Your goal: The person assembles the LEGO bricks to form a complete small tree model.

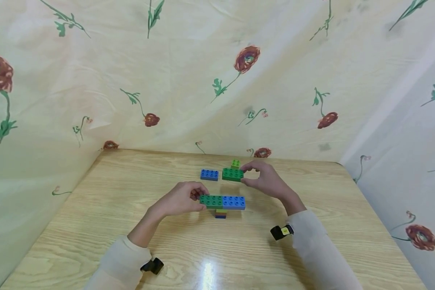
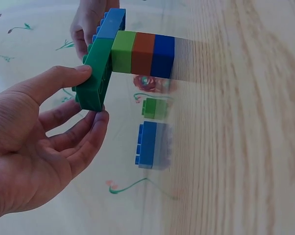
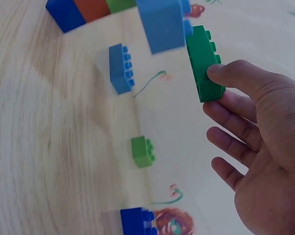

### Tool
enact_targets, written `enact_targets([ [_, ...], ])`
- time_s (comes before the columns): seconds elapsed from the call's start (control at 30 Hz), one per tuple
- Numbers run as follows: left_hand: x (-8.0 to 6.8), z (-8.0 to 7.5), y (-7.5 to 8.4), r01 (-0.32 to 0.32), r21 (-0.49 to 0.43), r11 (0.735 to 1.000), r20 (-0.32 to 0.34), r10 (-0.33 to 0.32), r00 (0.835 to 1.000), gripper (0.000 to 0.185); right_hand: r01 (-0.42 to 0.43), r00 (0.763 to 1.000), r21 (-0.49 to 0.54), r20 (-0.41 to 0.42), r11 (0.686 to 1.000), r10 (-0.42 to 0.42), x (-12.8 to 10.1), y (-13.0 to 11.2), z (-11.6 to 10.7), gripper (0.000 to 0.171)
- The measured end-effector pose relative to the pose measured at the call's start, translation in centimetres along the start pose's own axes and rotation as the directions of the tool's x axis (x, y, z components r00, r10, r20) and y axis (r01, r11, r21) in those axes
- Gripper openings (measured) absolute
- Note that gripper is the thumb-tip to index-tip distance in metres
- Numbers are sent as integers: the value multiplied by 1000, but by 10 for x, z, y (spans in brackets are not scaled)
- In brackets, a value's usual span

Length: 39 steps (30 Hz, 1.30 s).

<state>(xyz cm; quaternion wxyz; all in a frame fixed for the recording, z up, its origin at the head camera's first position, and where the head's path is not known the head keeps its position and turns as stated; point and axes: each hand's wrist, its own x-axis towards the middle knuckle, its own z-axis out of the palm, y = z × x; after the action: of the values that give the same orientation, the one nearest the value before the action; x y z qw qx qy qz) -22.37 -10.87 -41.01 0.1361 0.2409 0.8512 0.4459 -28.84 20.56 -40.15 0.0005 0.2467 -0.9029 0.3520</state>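
Observation:
My left hand [image 1: 183,199] pinches the end of a long green brick [image 2: 96,76], thumb on one side and fingers on the other. Beside that brick, end to end, runs a long blue brick [image 1: 234,202]. Both top a short column of small bricks: light green [image 2: 122,51], orange [image 2: 143,54] and dark blue [image 2: 163,56], which stands on the table. Farther back, my right hand [image 1: 266,180] holds a second long green brick [image 3: 205,63] by one end between thumb and fingers. Its studs face up, and nothing is attached to it.
On the wooden table [image 1: 130,189] lies a loose long blue brick [image 1: 209,175], left of the held green one. A small light green brick [image 1: 235,163] sits farther back. The right wrist view also shows a small dark blue brick [image 3: 134,221]. Flowered cloth [image 1: 188,80] hangs behind.

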Motion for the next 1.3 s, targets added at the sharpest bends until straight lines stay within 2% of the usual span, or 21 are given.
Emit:
enact_targets([
  [0.4,0,2,-1,4,-7,1000,-10,-4,1000,29,70,998,3,7,998,-70,-15,-29,4,31],
  [0.7,2,5,-2,-1,-4,1000,-23,1,1000,30,171,985,-4,17,985,-171,-30,-41,16,30],
  [0.9,3,4,-1,3,-9,1000,-25,-3,1000,33,174,984,1,32,985,-174,-38,-44,21,31],
  [1.3,3,6,-1,2,-4,1000,-31,-2,1000,35,161,986,-4,36,987,-161,-39,-43,28,30],
])
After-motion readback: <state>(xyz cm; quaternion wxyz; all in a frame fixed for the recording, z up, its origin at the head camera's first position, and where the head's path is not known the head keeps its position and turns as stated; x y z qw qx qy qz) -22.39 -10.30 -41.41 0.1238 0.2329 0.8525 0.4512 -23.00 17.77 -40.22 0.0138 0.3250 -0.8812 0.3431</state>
